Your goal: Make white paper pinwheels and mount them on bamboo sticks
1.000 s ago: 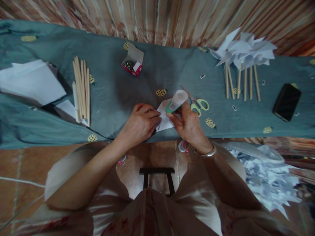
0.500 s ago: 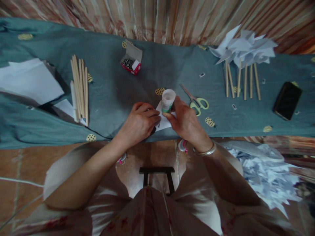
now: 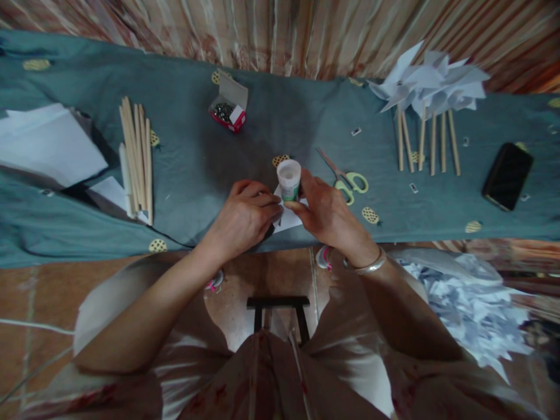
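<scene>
Head cam: R hand (image 3: 327, 209) grips tube (image 3: 289, 182), axis ~vert., white end up; L hand (image 3: 245, 214) holds paper (image 3: 290, 219).

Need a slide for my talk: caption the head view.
Right hand holds a tube over white paper, left hand at the paper's edge, green-handled scissors nearby.

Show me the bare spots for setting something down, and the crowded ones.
Bare cloth shows between the wooden sticks and the red box, and between that box and the pinwheels, beyond the scissors. It's crowded where the right hand holds the green-and-white tube over paper beside the left hand, and at the left end, with paper sheets beside the sticks.
</scene>
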The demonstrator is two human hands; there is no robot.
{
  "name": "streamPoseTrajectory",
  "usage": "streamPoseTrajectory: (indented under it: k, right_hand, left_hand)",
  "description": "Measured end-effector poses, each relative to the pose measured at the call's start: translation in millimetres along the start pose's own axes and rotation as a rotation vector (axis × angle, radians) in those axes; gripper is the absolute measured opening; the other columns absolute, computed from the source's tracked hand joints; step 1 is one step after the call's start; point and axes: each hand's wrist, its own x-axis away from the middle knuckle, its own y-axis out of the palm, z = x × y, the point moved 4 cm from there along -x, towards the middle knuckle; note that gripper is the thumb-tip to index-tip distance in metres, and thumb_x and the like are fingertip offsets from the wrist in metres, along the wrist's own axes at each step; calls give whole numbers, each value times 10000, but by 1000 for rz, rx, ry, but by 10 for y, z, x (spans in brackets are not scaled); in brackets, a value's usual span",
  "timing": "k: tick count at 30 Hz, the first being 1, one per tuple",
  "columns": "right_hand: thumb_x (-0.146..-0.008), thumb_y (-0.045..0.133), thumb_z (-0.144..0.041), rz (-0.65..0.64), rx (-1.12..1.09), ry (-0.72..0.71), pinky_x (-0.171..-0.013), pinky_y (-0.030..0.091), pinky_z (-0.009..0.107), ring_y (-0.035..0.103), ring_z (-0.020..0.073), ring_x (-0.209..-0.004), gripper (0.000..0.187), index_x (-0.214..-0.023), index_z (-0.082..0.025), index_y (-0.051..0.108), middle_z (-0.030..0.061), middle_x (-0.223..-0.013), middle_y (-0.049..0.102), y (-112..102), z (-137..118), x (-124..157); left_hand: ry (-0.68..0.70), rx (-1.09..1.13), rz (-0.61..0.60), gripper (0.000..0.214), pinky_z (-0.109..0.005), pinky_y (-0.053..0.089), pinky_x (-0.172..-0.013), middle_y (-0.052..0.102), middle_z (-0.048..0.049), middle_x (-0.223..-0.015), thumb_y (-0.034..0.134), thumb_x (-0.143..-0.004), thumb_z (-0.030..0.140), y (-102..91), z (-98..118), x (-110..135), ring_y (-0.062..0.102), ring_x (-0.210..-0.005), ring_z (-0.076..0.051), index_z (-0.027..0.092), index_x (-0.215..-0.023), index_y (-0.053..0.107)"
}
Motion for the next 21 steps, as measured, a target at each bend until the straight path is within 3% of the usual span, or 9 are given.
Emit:
streamPoseTrajectory:
  k: [7,11,15,21]
  right_hand:
    - [-953,546,-285,-60,12,-7,-697,466,333,636,259,-837,228,-1150,-175,514,87,-894,664,-37,-40,-16]
    - [-920,595,-301,-53,-77,67,-691,459,336,639,258,-819,261,-1132,-156,547,108,-905,681,-76,28,22]
    - [-826,711,-381,90,-389,268,-693,491,338,647,222,-771,322,-1036,-173,582,47,-811,673,-86,253,94]
    - [-693,841,-427,266,-1015,420,-742,557,312,655,155,-759,329,-863,-231,637,-9,-812,701,-132,495,123]
  left_hand:
    - [0,16,-19,237,-448,395,-989,763,-46,-1066,511,-980,215,-15,3,-20,596,-1097,-258,218,-1015,746]
    - [6,14,-6,244,-456,395,-988,759,-46,-1132,508,-975,207,-13,1,-14,597,-1094,-261,212,-1013,748]
    - [3,26,0,254,-462,397,-995,758,-39,-1150,506,-961,190,7,-3,-1,595,-1098,-262,233,-1023,748]
    - [3,106,23,263,-505,392,-1065,755,-61,-1153,513,-933,183,-26,-31,8,607,-1135,-264,216,-1057,743]
